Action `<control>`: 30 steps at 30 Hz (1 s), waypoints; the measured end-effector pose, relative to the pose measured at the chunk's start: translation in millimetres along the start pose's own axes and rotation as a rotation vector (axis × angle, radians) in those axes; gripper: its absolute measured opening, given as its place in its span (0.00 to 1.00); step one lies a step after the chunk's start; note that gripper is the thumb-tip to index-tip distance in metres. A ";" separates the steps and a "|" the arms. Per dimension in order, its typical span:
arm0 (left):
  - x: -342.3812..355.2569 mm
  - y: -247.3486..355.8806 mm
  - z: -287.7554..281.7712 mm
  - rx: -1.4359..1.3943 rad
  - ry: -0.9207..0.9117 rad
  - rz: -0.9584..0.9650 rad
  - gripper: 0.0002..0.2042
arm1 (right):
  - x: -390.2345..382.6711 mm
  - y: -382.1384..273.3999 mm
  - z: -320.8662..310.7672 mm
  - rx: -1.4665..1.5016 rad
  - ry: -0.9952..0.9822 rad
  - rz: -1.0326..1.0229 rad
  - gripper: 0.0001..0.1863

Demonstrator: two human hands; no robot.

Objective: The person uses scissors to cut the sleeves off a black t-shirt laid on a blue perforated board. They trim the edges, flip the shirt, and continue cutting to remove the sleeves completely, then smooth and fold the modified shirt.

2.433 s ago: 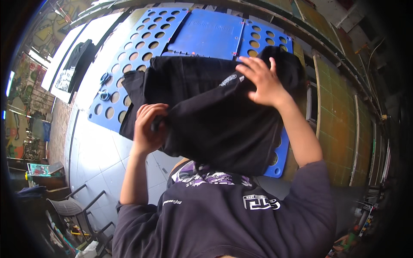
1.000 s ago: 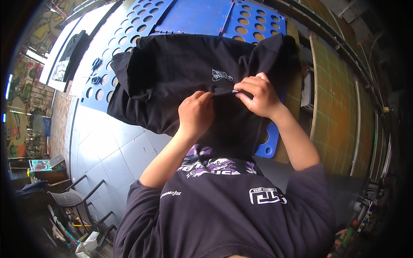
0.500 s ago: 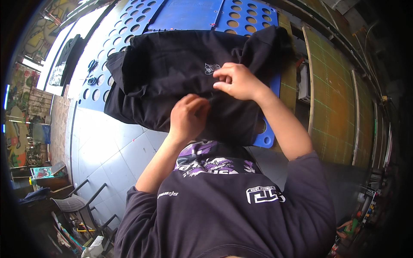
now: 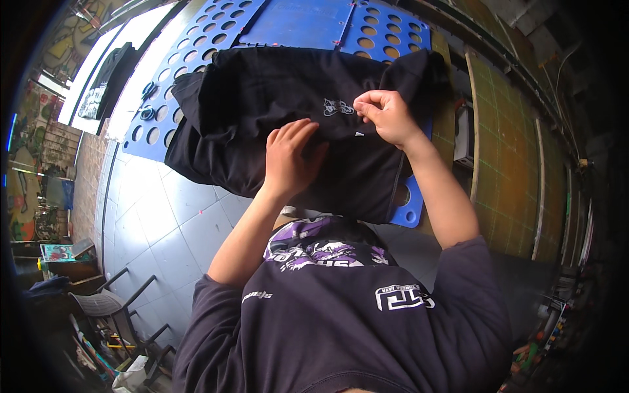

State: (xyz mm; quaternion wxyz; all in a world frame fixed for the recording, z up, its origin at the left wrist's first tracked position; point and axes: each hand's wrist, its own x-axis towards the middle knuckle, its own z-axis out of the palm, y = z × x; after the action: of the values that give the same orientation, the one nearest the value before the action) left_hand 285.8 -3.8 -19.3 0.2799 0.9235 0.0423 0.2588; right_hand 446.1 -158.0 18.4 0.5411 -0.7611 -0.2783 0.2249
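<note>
A black garment (image 4: 255, 98) lies loosely folded over a blue board with round holes (image 4: 416, 206). On its front is a small pale emblem (image 4: 339, 107). My right hand (image 4: 388, 119) is closed in a pinch at the emblem's right edge; whatever its fingertips hold is too small to make out. Just below them, a tiny white scrap (image 4: 359, 134) shows on the black cloth. My left hand (image 4: 289, 157) rests on the garment to the lower left of the emblem, fingers stretched out, holding nothing.
Small dark scissors (image 4: 147, 103) appear to lie on the board's left part. Another dark garment (image 4: 106, 82) is on a white panel at the far left. Yellowish boards with grid lines (image 4: 508, 157) stand to the right. A grey chair (image 4: 108, 304) is at the lower left.
My right hand has shifted right, off the emblem, and its fingers have come together, uncovering the emblem and the white scrap. My left hand has moved slightly up and its fingers have straightened.
</note>
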 end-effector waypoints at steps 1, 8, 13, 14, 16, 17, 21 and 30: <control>10.0 1.3 2.3 -0.084 0.033 -0.023 0.17 | -0.1 -1.0 0.3 -0.005 -0.004 0.003 0.06; 40.5 -11.2 10.7 -0.018 -0.080 -0.047 0.07 | 1.5 17.4 3.2 -0.225 -0.037 0.023 0.08; 32.9 -16.7 7.1 -0.347 0.046 -0.202 0.05 | -1.0 11.4 5.7 -0.244 -0.030 0.028 0.06; 31.2 -20.6 5.0 -0.424 0.037 -0.199 0.04 | -1.0 10.3 6.0 -0.262 -0.032 0.035 0.06; 26.0 -17.7 -11.2 -0.551 0.050 -0.431 0.04 | 0.9 8.9 7.8 -0.299 -0.042 0.045 0.07; 22.5 -14.9 -21.4 -0.616 0.059 -0.547 0.04 | 1.3 9.1 7.1 -0.306 -0.056 0.047 0.08; -30.6 -44.2 -73.2 -0.858 0.344 -0.384 0.06 | 3.9 15.5 4.0 -0.316 -0.091 0.004 0.11; -299.2 -197.1 -132.6 -0.218 0.881 -1.406 0.09 | 12.9 -4.3 -6.4 -0.364 -0.277 0.094 0.14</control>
State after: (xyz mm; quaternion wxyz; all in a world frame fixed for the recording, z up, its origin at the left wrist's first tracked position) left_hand -25.6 160.7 -167.4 0.4218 0.4639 0.6888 0.3639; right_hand 459.0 -152.8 23.9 0.3403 -0.8202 -0.3502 0.2980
